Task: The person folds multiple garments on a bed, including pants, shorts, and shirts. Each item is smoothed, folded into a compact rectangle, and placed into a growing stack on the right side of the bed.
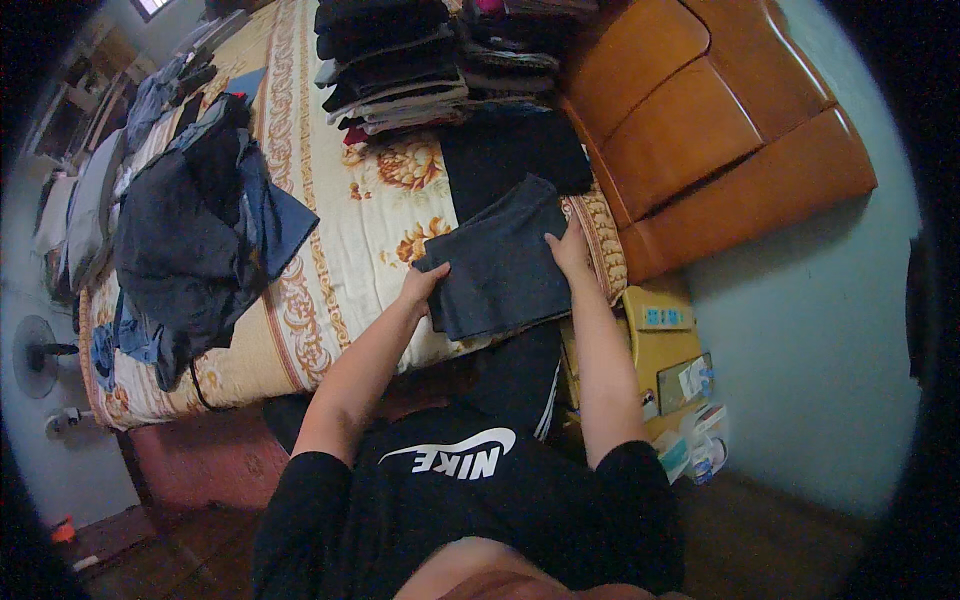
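A folded dark grey garment (499, 262) lies at the near edge of the bed, between my two hands. My left hand (429, 286) grips its left edge, thumb on top and the fingers hidden beneath. On the opposite edge rests my right hand (568, 247), its thumb over the cloth; most of its fingers are out of sight. Just beyond, a black folded garment (510, 154) lies flat, partly covered by the grey one. Behind that rise two stacks of folded clothes, a left stack (394, 67) and a right stack (510, 67), mostly dark.
A heap of loose dark clothes (195, 225) covers the bed's left side, over a flowered bedspread (352, 285). The brown padded headboard (720, 127) stands at right. Below it, a yellow bedside cabinet (637, 307) carries small items. At far left is a fan (36, 356).
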`<state>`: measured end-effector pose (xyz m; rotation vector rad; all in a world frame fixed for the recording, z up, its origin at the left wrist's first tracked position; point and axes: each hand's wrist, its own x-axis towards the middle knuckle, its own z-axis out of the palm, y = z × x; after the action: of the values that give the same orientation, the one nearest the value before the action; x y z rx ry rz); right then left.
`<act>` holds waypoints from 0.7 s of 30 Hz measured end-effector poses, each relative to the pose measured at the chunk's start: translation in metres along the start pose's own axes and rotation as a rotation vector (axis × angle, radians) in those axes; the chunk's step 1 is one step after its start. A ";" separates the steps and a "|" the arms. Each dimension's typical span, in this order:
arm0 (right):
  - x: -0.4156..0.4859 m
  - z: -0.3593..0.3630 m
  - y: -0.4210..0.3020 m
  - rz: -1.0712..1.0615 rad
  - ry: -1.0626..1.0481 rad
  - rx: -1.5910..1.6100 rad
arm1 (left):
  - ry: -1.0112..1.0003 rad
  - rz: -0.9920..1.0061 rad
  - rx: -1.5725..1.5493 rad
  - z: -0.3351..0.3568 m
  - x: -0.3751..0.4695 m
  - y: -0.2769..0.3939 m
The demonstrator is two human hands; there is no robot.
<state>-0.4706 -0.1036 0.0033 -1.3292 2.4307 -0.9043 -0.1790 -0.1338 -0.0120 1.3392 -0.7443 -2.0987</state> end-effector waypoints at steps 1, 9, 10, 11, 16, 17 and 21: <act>0.014 -0.001 0.000 0.073 -0.168 0.014 | -0.009 0.061 0.046 0.009 -0.003 0.007; 0.087 -0.124 -0.056 0.215 -0.685 0.748 | -0.015 0.441 0.320 0.046 -0.044 0.156; 0.101 -0.143 -0.077 0.145 -0.624 0.716 | -0.036 0.589 0.268 0.051 -0.036 0.179; 0.115 -0.160 -0.088 0.083 -0.549 0.678 | 0.021 0.664 0.326 0.064 -0.032 0.201; 0.182 -0.173 -0.051 -0.045 -0.652 1.045 | -0.060 0.960 0.581 0.093 -0.004 0.234; 0.184 -0.150 -0.035 0.032 -0.636 1.102 | -0.007 1.076 0.737 0.082 0.018 0.224; 0.145 -0.065 0.000 0.023 -0.383 0.964 | 0.177 1.296 1.049 0.025 0.106 0.129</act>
<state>-0.5827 -0.1960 0.0677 -0.9551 1.3817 -1.3905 -0.2218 -0.2941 0.0203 0.9016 -2.0349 -0.4984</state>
